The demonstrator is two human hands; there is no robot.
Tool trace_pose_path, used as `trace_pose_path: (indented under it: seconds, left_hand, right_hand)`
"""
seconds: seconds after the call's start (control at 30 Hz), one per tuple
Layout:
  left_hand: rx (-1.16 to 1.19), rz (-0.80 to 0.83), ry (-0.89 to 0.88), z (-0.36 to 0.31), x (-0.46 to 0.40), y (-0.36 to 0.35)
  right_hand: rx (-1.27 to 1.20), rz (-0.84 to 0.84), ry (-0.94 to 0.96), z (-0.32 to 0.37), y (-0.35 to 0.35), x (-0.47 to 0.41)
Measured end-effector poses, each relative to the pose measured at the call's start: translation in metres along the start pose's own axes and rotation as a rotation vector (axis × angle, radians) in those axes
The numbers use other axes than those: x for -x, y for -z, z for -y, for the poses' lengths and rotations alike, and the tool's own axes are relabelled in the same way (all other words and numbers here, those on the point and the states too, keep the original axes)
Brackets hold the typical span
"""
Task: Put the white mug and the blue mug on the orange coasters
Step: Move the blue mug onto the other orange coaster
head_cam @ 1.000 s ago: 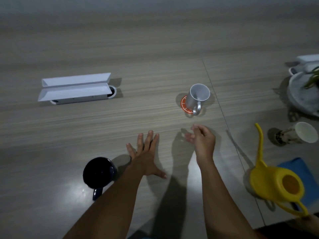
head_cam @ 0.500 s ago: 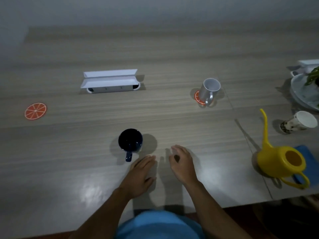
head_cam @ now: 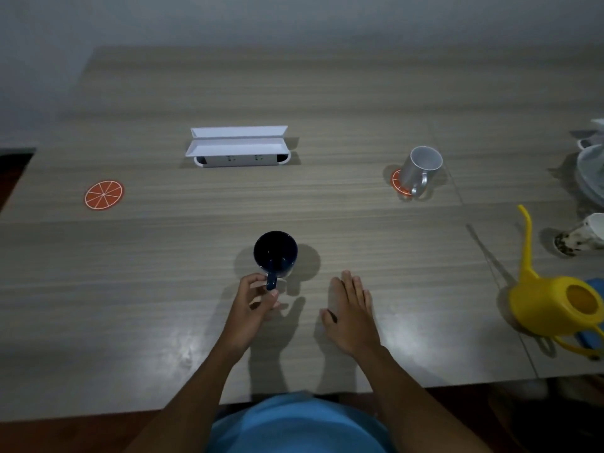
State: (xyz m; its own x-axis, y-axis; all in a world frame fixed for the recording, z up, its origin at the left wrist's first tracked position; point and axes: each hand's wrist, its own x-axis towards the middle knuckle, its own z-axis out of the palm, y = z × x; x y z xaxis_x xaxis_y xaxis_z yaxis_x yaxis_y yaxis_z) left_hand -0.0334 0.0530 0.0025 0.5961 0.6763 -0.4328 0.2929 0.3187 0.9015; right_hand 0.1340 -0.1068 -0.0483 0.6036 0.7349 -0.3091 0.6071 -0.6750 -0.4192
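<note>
- Left hand (head_cam: 253, 302), flat beside the blue mug (head_cam: 275, 255) half a second earlier, was closed on its handle.
- Right hand (head_cam: 351, 308) was kept open, empty, right of the mug.
- Free orange coaster (head_cam: 104, 195) lay far left of the mug; carry judged next.

One mug (head_cam: 275, 255) is standing at the bench's (head_cam: 130, 289) near middle, the left hand's (head_cam: 251, 308) fingers (head_cam: 258, 278) touching its handle. Another mug (head_cam: 421, 168) is sitting on a coaster (head_cam: 396, 181) far right; a second coaster (head_cam: 104, 195) is lying far left.

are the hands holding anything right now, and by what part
The left hand pinches the blue mug by its handle; the mug stands on the table. The right hand holds nothing, lying open and flat.
</note>
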Motion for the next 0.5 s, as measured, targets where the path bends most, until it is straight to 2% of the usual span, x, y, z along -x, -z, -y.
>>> trace_pose_path:
  seconds: [0.1, 0.33, 0.5]
  left_hand:
    - [0.03, 0.009, 0.023, -0.007, -0.002, -0.006]
    - [0.164, -0.101, 0.06, -0.018, -0.009, -0.005]
    - [0.194, -0.013, 0.182, -0.02, -0.006, -0.007]
  right_hand:
    - [-0.003, 0.008, -0.014, 0.002, 0.002, 0.0]
    - [-0.011, 0.012, -0.02, 0.004, 0.004, 0.0]
    - [-0.018, 0.017, -0.022, 0.004, 0.005, 0.0]
